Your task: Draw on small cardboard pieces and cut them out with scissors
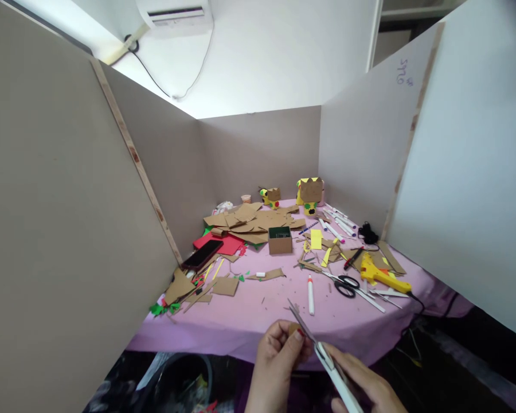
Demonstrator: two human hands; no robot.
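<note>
My left hand [279, 358] pinches a small brown cardboard piece [293, 327] between thumb and fingers, just beyond the table's near edge. A small red spot [301, 332] shows at the thumb tip; I cannot tell what it is. Closed around white-handled scissors [327, 358], my right hand [365, 381] is close beside the left. Their narrow metal blades point up and to the left, passing by the cardboard. Whether the blades touch it is unclear. On the table just ahead lies a white marker with an orange tip [311, 295].
Black-handled scissors [347, 285] and a yellow glue gun [384, 276] lie on the right. A cardboard box [280, 245] stands mid-table before stacked cardboard [249, 221]. A phone [203, 254] rests left, decorated figures [311, 192] at the back. Panels flank the table; a bin [184, 378] sits below.
</note>
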